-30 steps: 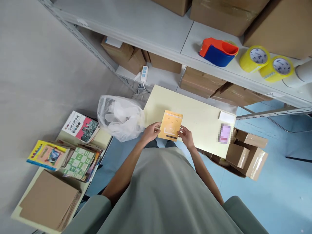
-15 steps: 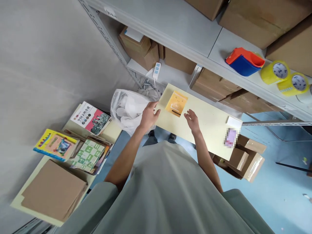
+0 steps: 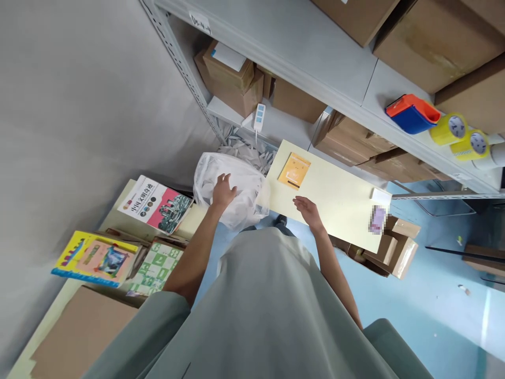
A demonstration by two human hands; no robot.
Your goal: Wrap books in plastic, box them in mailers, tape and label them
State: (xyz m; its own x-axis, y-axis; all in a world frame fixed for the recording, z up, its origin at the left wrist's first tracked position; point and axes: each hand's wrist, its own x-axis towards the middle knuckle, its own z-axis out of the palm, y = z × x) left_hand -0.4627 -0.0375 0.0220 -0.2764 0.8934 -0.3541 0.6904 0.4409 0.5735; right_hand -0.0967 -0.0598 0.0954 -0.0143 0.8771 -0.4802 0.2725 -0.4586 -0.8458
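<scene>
Beside grey shelving (image 3: pixel 276 47), a pale bench (image 3: pixel 335 202) now carries the orange book (image 3: pixel 294 170) held 1 second ago, near its left end, so nothing is gripped: left hand (image 3: pixel 223 193) over a white plastic bag (image 3: pixel 246 192), fingers apart; right hand (image 3: pixel 308 211) at the near edge, fingers nearly together.

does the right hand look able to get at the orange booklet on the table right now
Likely yes: the right hand is open near the orange booklet, which lies on the table with nothing visible in the way.
</scene>
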